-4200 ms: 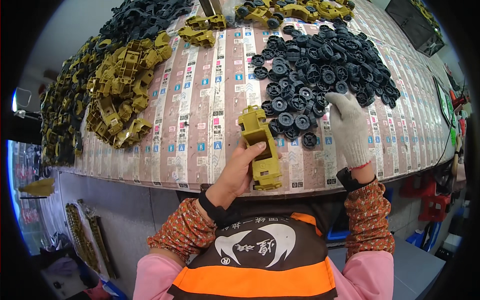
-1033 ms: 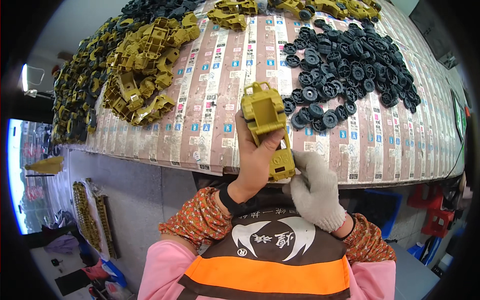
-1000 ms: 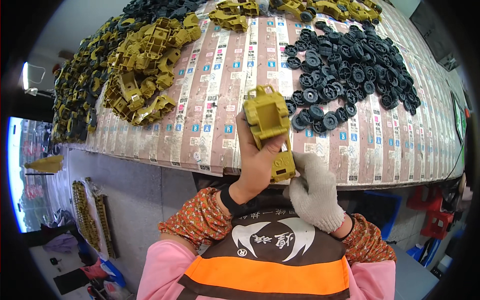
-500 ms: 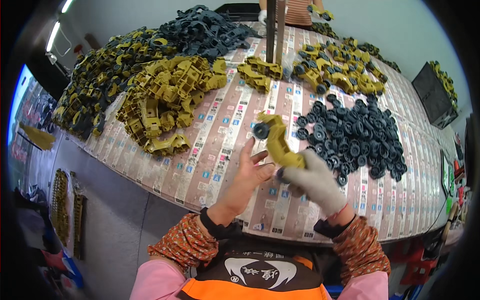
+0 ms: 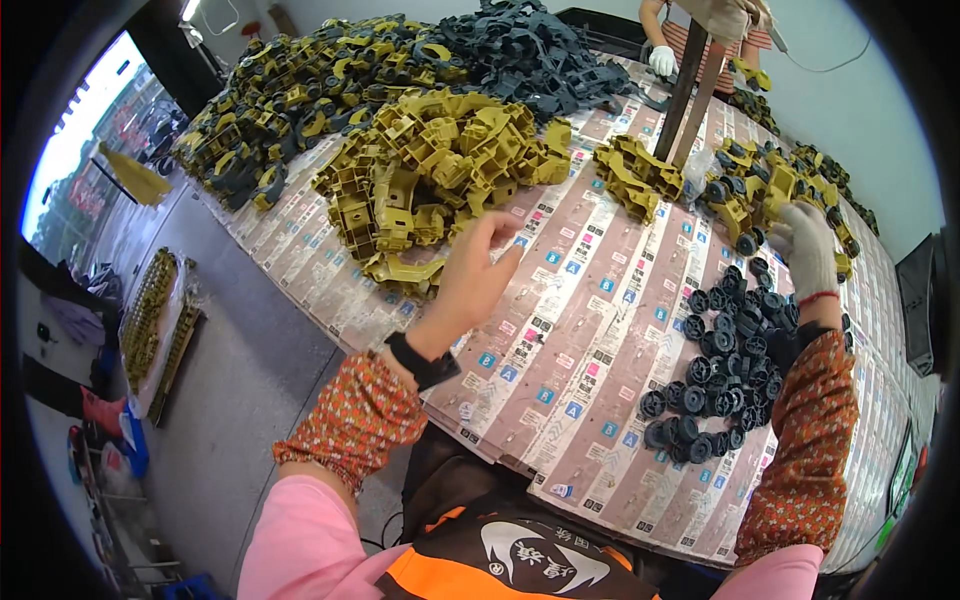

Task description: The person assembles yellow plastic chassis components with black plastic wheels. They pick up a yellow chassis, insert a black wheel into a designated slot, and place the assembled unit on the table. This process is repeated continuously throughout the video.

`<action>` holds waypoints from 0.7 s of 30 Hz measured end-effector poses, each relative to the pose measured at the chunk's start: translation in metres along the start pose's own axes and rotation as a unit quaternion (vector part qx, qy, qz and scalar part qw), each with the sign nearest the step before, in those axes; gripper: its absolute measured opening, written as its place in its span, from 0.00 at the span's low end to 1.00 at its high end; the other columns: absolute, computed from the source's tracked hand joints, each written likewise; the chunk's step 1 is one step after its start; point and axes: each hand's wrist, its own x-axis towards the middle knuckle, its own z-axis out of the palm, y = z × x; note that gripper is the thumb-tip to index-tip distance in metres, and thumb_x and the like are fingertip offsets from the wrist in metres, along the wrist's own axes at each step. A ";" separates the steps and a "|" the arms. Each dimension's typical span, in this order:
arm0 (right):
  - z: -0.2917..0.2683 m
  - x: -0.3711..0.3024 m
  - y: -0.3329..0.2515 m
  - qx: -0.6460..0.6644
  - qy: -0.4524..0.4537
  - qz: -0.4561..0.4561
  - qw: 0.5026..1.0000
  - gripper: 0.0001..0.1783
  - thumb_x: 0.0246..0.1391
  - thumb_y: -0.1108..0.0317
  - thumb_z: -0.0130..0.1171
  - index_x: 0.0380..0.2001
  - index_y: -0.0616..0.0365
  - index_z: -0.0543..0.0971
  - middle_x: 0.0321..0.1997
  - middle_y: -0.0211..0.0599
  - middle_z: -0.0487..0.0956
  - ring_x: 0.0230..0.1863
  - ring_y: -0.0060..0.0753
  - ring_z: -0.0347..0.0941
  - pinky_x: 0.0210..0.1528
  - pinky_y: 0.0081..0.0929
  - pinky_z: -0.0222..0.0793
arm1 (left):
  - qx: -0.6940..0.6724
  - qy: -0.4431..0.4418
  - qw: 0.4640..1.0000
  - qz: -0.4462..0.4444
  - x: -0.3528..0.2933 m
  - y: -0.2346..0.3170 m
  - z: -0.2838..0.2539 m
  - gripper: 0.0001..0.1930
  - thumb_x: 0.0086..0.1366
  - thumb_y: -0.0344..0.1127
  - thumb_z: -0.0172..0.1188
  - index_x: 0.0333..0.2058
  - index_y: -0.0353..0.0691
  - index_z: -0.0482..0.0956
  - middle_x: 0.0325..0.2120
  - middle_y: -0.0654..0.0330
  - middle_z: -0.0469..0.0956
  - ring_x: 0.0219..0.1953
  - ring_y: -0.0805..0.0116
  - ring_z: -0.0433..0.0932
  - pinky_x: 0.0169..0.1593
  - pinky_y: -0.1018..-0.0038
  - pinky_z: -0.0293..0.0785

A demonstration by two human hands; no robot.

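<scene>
- The wheeled yellow car body (image 5: 778,188) by my right hand (image 5: 803,240) lies at about two o'clock from the middle of my view, among other yellow bodies fitted with dark wheels.
- My right hand, in a pale knitted glove, is up against that body from its five o'clock side; the fingers bend inward, but I cannot tell whether they grip it or only touch.
- My bare left hand (image 5: 472,282) is near the centre, holding nothing: fingers half curled, thumb well away from them, a wide gap between.
- From there, the heap of yellow shells (image 5: 440,165) sits between eleven and twelve o'clock, very near my fingertips; I cannot tell whether they meet.
- The loose black wheels (image 5: 722,372) spread at seven o'clock from my right hand, partly hidden behind my forearm.
- A small yellow cluster (image 5: 635,178) lies at ten o'clock from my right hand, next to dark upright posts (image 5: 690,95).
- Farther from my left hand, a mixed yellow-and-dark pile (image 5: 320,90) stands at eleven o'clock, a heap of dark parts (image 5: 530,55) past twelve.
- All these lie on the table (image 5: 560,360), covered in printed strips.
- At one o'clock across it shows a co-worker's white-gloved hand (image 5: 662,61).
- At nine o'clock, beyond the table's edge, is a plastic-wrapped bundle (image 5: 158,320) of yellow parts.
</scene>
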 end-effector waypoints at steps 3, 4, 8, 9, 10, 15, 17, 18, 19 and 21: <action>0.011 -0.051 -0.004 -0.100 -0.095 -0.009 0.990 0.33 0.62 0.60 0.62 0.63 0.73 0.72 0.45 0.38 0.80 0.37 0.24 0.76 0.35 0.27 0.77 | 0.140 -0.029 0.986 0.088 0.036 0.008 0.031 0.21 0.63 0.31 0.66 0.55 0.43 0.77 0.51 0.52 0.79 0.57 0.51 0.76 0.61 0.58 0.72; 0.017 -0.070 -0.009 -0.152 -0.114 -0.016 0.982 0.31 0.61 0.62 0.61 0.63 0.71 0.74 0.49 0.39 0.81 0.41 0.25 0.77 0.37 0.25 0.77 | 0.179 -0.048 0.975 0.120 0.047 0.013 0.047 0.22 0.63 0.32 0.66 0.57 0.44 0.77 0.54 0.53 0.78 0.58 0.51 0.75 0.61 0.58 0.73; 0.022 -0.128 -0.001 -0.210 -0.181 -0.016 0.961 0.26 0.61 0.63 0.62 0.58 0.69 0.77 0.46 0.41 0.83 0.38 0.28 0.79 0.42 0.27 0.76 | 0.249 -0.089 0.937 0.230 0.090 0.015 0.127 0.31 0.63 0.31 0.63 0.66 0.53 0.73 0.65 0.57 0.73 0.64 0.51 0.72 0.62 0.51 0.73; 0.018 -0.141 0.000 -0.278 -0.177 -0.040 0.943 0.24 0.59 0.65 0.63 0.56 0.66 0.79 0.44 0.44 0.84 0.41 0.30 0.81 0.46 0.30 0.78 | 0.275 -0.084 0.925 0.247 0.102 0.015 0.144 0.33 0.63 0.31 0.63 0.68 0.56 0.71 0.66 0.58 0.72 0.63 0.52 0.73 0.61 0.51 0.73; 0.020 -0.156 0.001 -0.265 -0.201 -0.051 0.942 0.22 0.59 0.67 0.64 0.55 0.63 0.80 0.46 0.46 0.84 0.45 0.33 0.83 0.49 0.31 0.78 | 0.314 -0.079 0.910 0.260 0.115 0.009 0.154 0.35 0.63 0.32 0.64 0.70 0.58 0.69 0.67 0.59 0.71 0.62 0.52 0.73 0.60 0.50 0.72; -0.020 -0.219 -0.003 -0.345 -0.257 -0.147 0.890 0.20 0.58 0.68 0.65 0.54 0.61 0.80 0.57 0.46 0.81 0.46 0.42 0.83 0.47 0.33 0.80 | 0.454 -0.152 0.834 0.273 0.145 0.002 0.183 0.34 0.64 0.34 0.63 0.70 0.61 0.71 0.63 0.64 0.74 0.61 0.60 0.74 0.57 0.52 0.72; -0.029 -0.234 -0.007 -0.333 -0.248 -0.107 0.903 0.18 0.59 0.70 0.65 0.52 0.62 0.80 0.57 0.46 0.81 0.47 0.39 0.83 0.47 0.31 0.80 | 0.446 -0.130 0.836 0.293 0.149 -0.010 0.169 0.31 0.63 0.34 0.64 0.66 0.57 0.73 0.58 0.63 0.76 0.59 0.58 0.75 0.55 0.52 0.73; -0.039 -0.237 -0.001 -0.319 -0.241 -0.097 0.911 0.18 0.59 0.71 0.64 0.52 0.62 0.80 0.57 0.46 0.81 0.47 0.39 0.83 0.47 0.31 0.80 | 0.439 -0.121 0.837 0.302 0.147 -0.019 0.163 0.29 0.63 0.34 0.64 0.64 0.55 0.75 0.55 0.62 0.78 0.58 0.57 0.76 0.54 0.52 0.74; -0.052 -0.244 0.003 -0.312 -0.228 -0.080 0.919 0.17 0.59 0.72 0.64 0.52 0.62 0.80 0.57 0.46 0.81 0.48 0.38 0.83 0.46 0.30 0.80 | 0.410 -0.147 0.853 0.286 0.138 -0.020 0.160 0.27 0.62 0.34 0.65 0.62 0.54 0.76 0.53 0.61 0.78 0.56 0.56 0.77 0.53 0.53 0.75; -0.070 -0.247 0.014 -0.353 -0.186 -0.042 0.916 0.14 0.60 0.74 0.62 0.49 0.63 0.82 0.49 0.45 0.83 0.45 0.39 0.83 0.46 0.33 0.78 | 0.360 -0.190 0.878 0.253 0.128 -0.008 0.139 0.24 0.61 0.35 0.66 0.58 0.51 0.77 0.48 0.59 0.78 0.52 0.52 0.78 0.50 0.53 0.76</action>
